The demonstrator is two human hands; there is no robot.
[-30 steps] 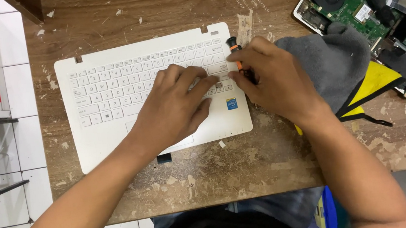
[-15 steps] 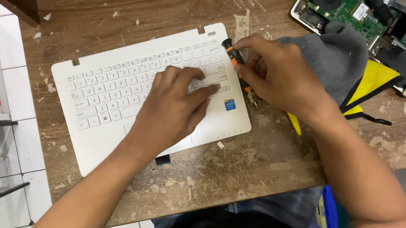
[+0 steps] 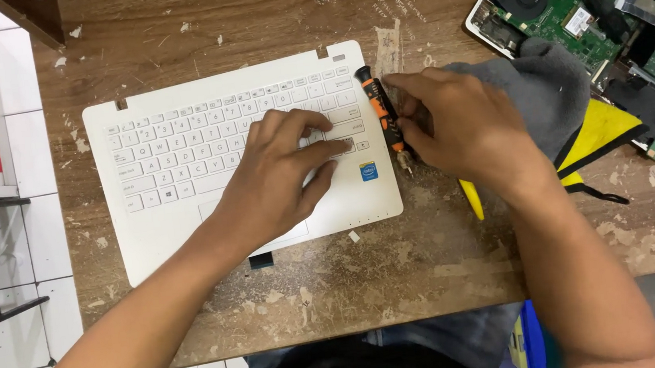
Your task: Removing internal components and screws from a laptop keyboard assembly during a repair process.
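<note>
On the worn wooden table (image 3: 264, 22) lies a white laptop keyboard panel (image 3: 186, 213), slightly tilted, with its keys facing up. From here I see the left hand (image 3: 282, 172) lying flat on the right half of the keys, fingers spread and stretched toward the panel's right edge, pressing down and gripping nothing. The right hand (image 3: 466, 127) is just beside that edge, its fingers closed around a small orange and black screwdriver (image 3: 380, 111). The tool runs along the panel's right margin, black cap pointing away from me, metal tip pointing toward me and sitting near the small blue sticker (image 3: 369, 172) on the palm rest. I cannot tell whether the tip touches the panel.

Behind the right hand lies a grey cloth (image 3: 551, 90), with a yellow and black item (image 3: 602, 129) partly under it. A slim yellow tool (image 3: 471, 198) shows below the right wrist. At the far right corner of the table sits an opened laptop base with its green circuit board (image 3: 574, 0) and fan exposed.
</note>
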